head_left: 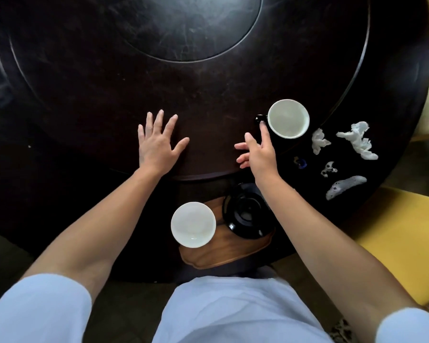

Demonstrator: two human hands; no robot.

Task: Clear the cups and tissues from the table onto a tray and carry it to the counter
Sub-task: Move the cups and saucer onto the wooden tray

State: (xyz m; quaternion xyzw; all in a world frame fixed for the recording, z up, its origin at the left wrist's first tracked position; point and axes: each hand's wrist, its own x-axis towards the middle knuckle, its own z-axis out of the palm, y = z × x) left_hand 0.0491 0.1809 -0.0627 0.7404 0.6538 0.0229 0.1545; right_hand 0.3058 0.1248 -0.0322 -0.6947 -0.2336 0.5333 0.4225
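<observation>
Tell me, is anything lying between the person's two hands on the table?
No. In the head view, only bare dark table shows between the flat left hand and the right hand.

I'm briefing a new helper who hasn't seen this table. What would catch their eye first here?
Probably the two white-lined cups against the dark table: one cup out on the table, where the right hand reaches for its black handle, and another cup on the wooden tray at the near edge beside a black saucer. Next, the crumpled white tissues at the right. The left hand rests flat on the table.
</observation>
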